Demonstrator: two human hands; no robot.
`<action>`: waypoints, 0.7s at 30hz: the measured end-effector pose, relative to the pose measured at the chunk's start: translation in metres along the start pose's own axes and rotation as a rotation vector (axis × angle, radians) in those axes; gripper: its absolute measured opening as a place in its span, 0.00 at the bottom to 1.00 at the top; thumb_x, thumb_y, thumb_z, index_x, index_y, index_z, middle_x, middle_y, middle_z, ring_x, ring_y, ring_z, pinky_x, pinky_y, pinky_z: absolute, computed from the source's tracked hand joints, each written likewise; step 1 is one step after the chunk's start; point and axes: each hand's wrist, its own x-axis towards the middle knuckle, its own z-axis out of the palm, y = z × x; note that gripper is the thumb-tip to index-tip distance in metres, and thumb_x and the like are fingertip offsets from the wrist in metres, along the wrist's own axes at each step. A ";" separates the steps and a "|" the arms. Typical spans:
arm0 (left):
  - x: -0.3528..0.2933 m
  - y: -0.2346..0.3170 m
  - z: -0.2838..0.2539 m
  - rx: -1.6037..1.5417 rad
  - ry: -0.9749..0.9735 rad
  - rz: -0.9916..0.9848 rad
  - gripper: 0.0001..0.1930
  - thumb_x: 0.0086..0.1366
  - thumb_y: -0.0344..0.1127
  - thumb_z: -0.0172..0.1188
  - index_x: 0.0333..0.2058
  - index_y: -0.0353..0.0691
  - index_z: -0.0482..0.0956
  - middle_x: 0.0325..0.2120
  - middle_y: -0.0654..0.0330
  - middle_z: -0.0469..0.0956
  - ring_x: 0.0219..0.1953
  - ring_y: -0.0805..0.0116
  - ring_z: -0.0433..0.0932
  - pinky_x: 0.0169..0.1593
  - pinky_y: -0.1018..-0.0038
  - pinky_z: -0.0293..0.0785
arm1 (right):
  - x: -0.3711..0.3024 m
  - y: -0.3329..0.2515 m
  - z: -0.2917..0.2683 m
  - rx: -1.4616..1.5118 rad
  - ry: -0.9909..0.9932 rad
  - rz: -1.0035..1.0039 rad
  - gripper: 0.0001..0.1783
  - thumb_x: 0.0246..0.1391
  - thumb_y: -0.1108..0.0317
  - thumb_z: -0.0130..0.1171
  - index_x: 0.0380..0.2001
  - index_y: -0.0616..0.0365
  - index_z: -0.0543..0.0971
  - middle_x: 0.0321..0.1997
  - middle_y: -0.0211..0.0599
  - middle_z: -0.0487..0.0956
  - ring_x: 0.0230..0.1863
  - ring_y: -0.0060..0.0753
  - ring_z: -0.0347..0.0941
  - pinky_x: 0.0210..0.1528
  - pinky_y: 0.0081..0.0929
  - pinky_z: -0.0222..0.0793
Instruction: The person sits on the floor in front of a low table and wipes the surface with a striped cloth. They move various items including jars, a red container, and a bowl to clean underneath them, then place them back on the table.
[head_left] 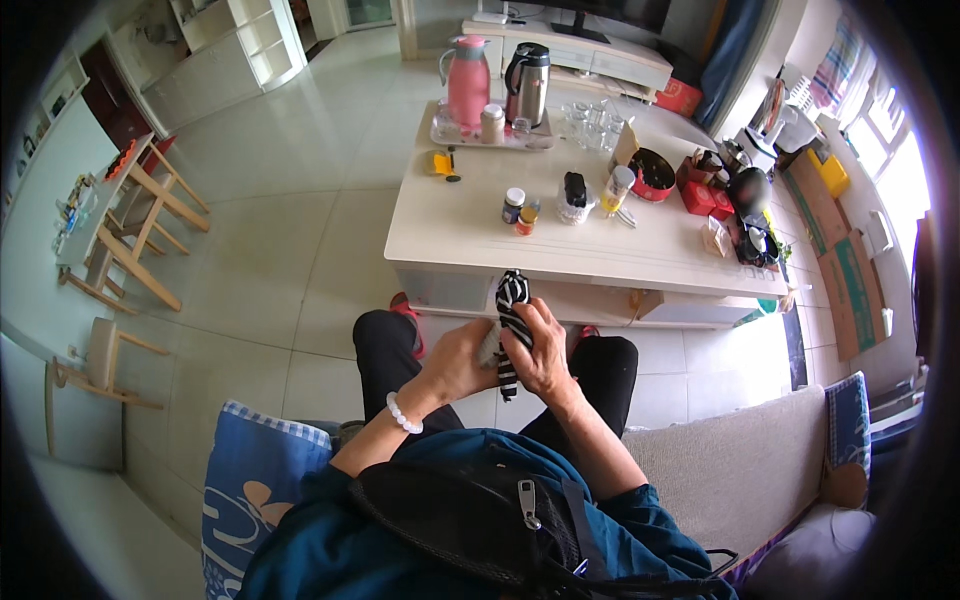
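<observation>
In front of my lap, a bundled black-and-white striped cloth [508,320] hangs upright between my two hands. My right hand [543,352] is closed round its middle from the right, thumb and fingers pressed into the fabric. My left hand [455,362], with a pale beaded bracelet [403,413] at the wrist, is closed against its left side. Between the left fingers and the stripes shows a pale grey, soft-looking piece [490,346]; whether it belongs to the cloth I cannot tell. The left fingertips are hidden behind the bundle.
Beyond my knees stands a long cream table [450,215]. It bears small jars [513,205], a pink jug [468,85], a steel flask [528,85], drinking glasses [597,125] and a red round box [652,175]. A blue cushion [265,470] lies at my left.
</observation>
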 end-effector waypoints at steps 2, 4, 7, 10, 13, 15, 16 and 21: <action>0.003 -0.002 0.004 0.080 0.015 0.021 0.30 0.42 0.30 0.72 0.46 0.35 0.71 0.34 0.47 0.79 0.37 0.49 0.80 0.41 0.66 0.78 | 0.008 0.002 -0.006 -0.042 -0.042 0.047 0.12 0.50 0.66 0.56 0.37 0.62 0.74 0.31 0.50 0.72 0.32 0.56 0.72 0.34 0.43 0.69; 0.008 -0.003 0.004 0.149 -0.004 0.055 0.31 0.43 0.33 0.71 0.47 0.34 0.69 0.34 0.47 0.78 0.34 0.46 0.79 0.37 0.63 0.78 | 0.015 0.009 -0.010 0.002 -0.079 0.149 0.13 0.52 0.63 0.54 0.33 0.64 0.74 0.30 0.55 0.73 0.33 0.61 0.72 0.35 0.43 0.69; 0.012 -0.013 0.007 0.259 0.003 0.154 0.26 0.45 0.36 0.68 0.42 0.33 0.68 0.32 0.48 0.76 0.28 0.46 0.78 0.29 0.61 0.77 | 0.022 0.028 -0.013 0.125 -0.191 0.261 0.15 0.54 0.63 0.48 0.31 0.68 0.72 0.28 0.60 0.71 0.32 0.63 0.69 0.34 0.42 0.66; 0.022 -0.011 0.012 0.415 -0.084 0.181 0.29 0.43 0.35 0.72 0.44 0.34 0.70 0.36 0.48 0.78 0.31 0.51 0.81 0.31 0.66 0.79 | -0.007 0.087 -0.023 0.080 -0.031 -0.088 0.17 0.55 0.64 0.54 0.46 0.60 0.74 0.48 0.52 0.72 0.48 0.51 0.72 0.48 0.34 0.70; 0.016 -0.016 0.012 0.412 -0.054 0.232 0.27 0.44 0.36 0.72 0.42 0.36 0.68 0.34 0.49 0.77 0.30 0.51 0.80 0.32 0.67 0.79 | -0.012 0.080 -0.010 0.657 -0.044 0.480 0.26 0.55 0.57 0.60 0.53 0.57 0.70 0.48 0.45 0.73 0.48 0.37 0.72 0.49 0.31 0.71; 0.012 -0.025 0.017 0.261 -0.014 0.175 0.27 0.45 0.36 0.71 0.42 0.36 0.68 0.33 0.50 0.77 0.30 0.50 0.80 0.33 0.67 0.79 | -0.006 0.063 -0.009 0.732 0.025 0.823 0.29 0.55 0.53 0.59 0.54 0.59 0.69 0.43 0.41 0.75 0.41 0.32 0.74 0.45 0.28 0.73; 0.012 -0.029 0.022 0.181 0.005 0.153 0.27 0.46 0.36 0.71 0.42 0.36 0.67 0.33 0.50 0.77 0.30 0.50 0.80 0.33 0.67 0.79 | -0.010 0.068 -0.007 0.765 0.056 0.863 0.30 0.55 0.51 0.59 0.54 0.59 0.68 0.41 0.39 0.76 0.38 0.30 0.74 0.43 0.26 0.73; 0.009 -0.036 0.047 -0.115 0.056 -0.043 0.27 0.50 0.37 0.69 0.45 0.35 0.66 0.35 0.51 0.75 0.34 0.58 0.78 0.38 0.67 0.77 | -0.005 0.074 -0.008 0.920 0.019 0.716 0.20 0.61 0.56 0.50 0.41 0.64 0.77 0.33 0.31 0.78 0.33 0.22 0.72 0.35 0.20 0.68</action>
